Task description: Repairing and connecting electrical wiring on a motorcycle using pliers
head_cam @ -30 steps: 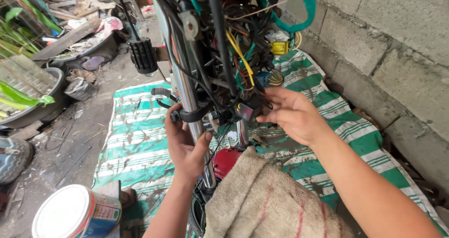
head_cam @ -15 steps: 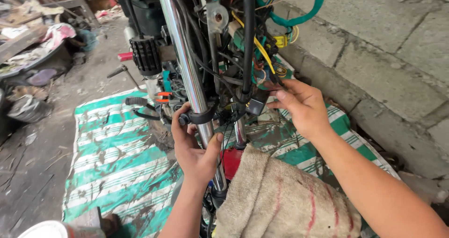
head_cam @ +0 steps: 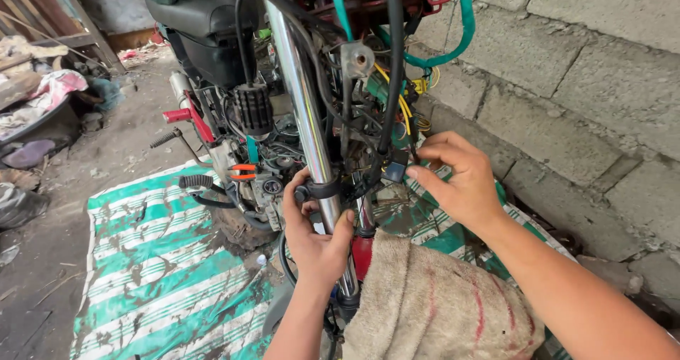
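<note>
Gripping chrome fork tube (head_cam: 306,112), left hand (head_cam: 316,234)

Beneath your work you see a green-and-white striped tarp (head_cam: 163,268) on the dirt floor. A grey block wall (head_cam: 588,84) stands at right. A beige towel (head_cam: 439,310) lies at the tarp's near edge.

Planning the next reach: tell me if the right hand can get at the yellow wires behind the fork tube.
Probably yes: the right hand sits just below the yellow wires, on the wall side of the fork tube, with only loose black cables between them.
</note>
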